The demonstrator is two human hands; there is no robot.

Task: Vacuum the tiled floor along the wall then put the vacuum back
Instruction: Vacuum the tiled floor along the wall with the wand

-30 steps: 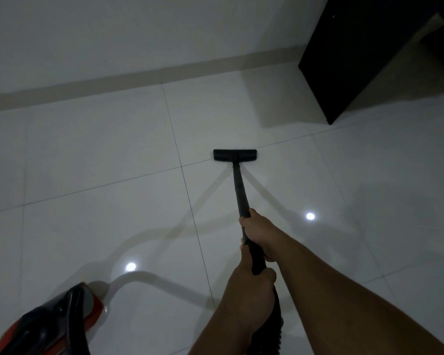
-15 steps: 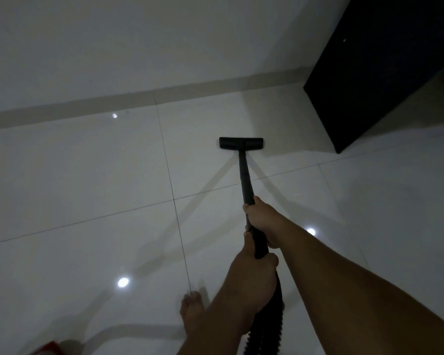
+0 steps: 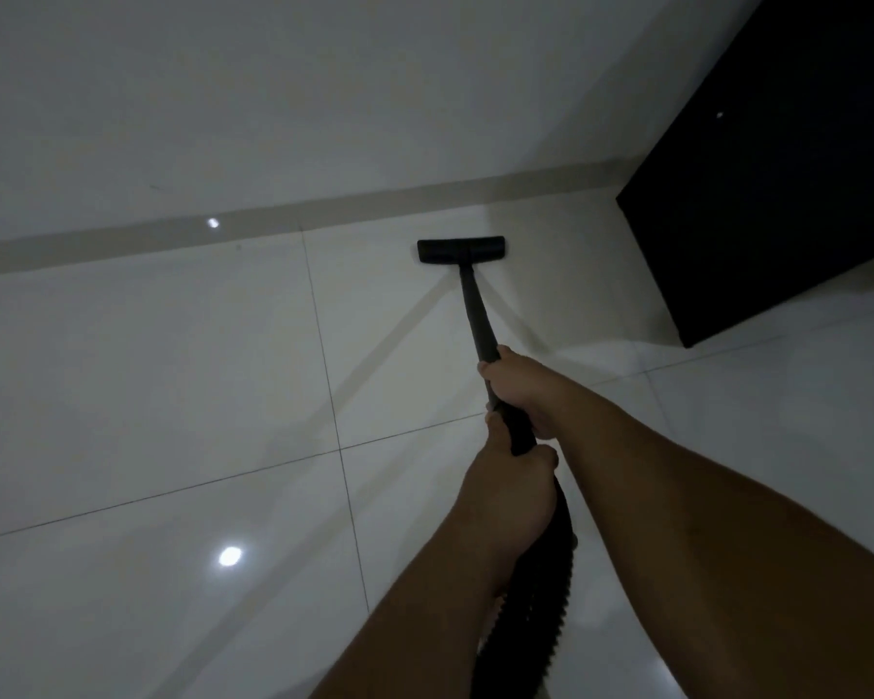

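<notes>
A black vacuum wand (image 3: 475, 315) runs from my hands forward to a flat black floor nozzle (image 3: 461, 250), which rests on the glossy white tiled floor (image 3: 147, 370) close to the beige skirting (image 3: 122, 239) at the foot of the white wall (image 3: 273, 93). My right hand (image 3: 523, 385) grips the wand higher up its shaft. Just behind it, my left hand (image 3: 508, 484) is closed around the wand's rear end, where the ribbed black hose (image 3: 536, 597) hangs down between my forearms. The vacuum's body is out of view.
A tall black cabinet (image 3: 778, 169) stands at the right against the wall, its corner near the nozzle's right side. Dark grout lines cross the tiles. Ceiling lights reflect as bright spots on the floor at the left.
The nozzle has travelled forward from the tile joint toward the skirting. The view has moved forward with it, and the red vacuum body and a bare foot have dropped out of sight.
</notes>
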